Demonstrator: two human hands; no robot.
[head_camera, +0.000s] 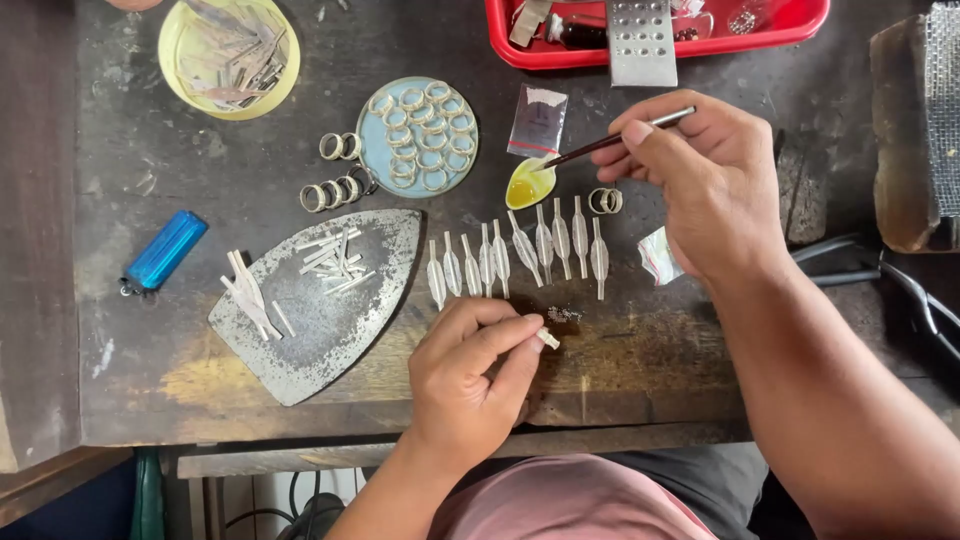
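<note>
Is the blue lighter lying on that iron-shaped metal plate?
No, the blue lighter lies on the bare wooden bench, left of the iron-shaped metal plate.

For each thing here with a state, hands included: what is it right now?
Left hand: pinching a small pale metal piece.
Right hand: gripping a thin metal brush, tip in the yellow liquid dish.
Round light-blue lid: filled with rings.
Yellow round tub: open, holding metal strips.
Small clear plastic bag: lying flat.
Blue lighter: unlit, lying down.

Dark, scarred wooden worktop (640, 380): lighter (165, 250) by left edge, iron plate (320, 310) centre-left, row of metal blanks (520, 255) mid, red tray (655, 35) at far edge.
</note>
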